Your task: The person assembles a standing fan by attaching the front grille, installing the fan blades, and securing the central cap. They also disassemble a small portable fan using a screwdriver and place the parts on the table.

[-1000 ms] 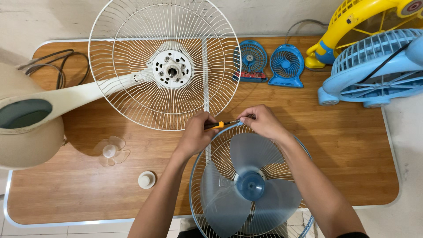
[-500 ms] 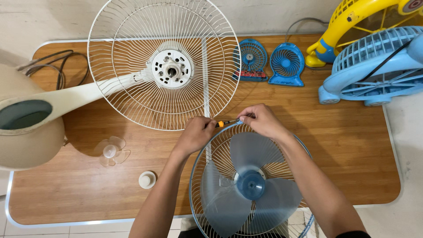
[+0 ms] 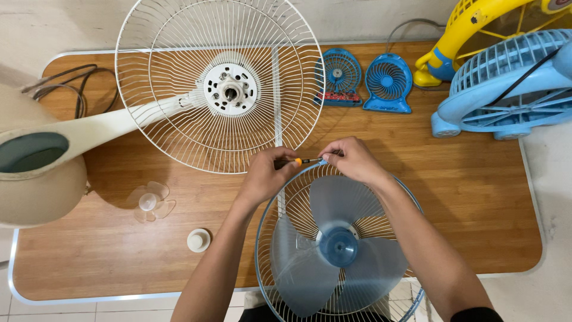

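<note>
Gripping a small orange-handled screwdriver [image 3: 296, 161], the left hand [image 3: 265, 176] aims it at the blue-rimmed wire fan guard [image 3: 271, 226], whose top edge the right hand's [image 3: 354, 160] fingers [image 3: 331, 154] pinch.

A wooden table [image 3: 476, 197] with a pale rim fills the frame. A cream stand fan [image 3: 119, 125] is laid across its upper left beside dark cables [image 3: 65, 89]. Two small blue fans [image 3: 363, 80] are stood at upper centre, a larger blue fan [image 3: 506, 95] at upper right. A clear nut [image 3: 149, 203] and white cap [image 3: 198, 240] are seen at lower left.
</note>
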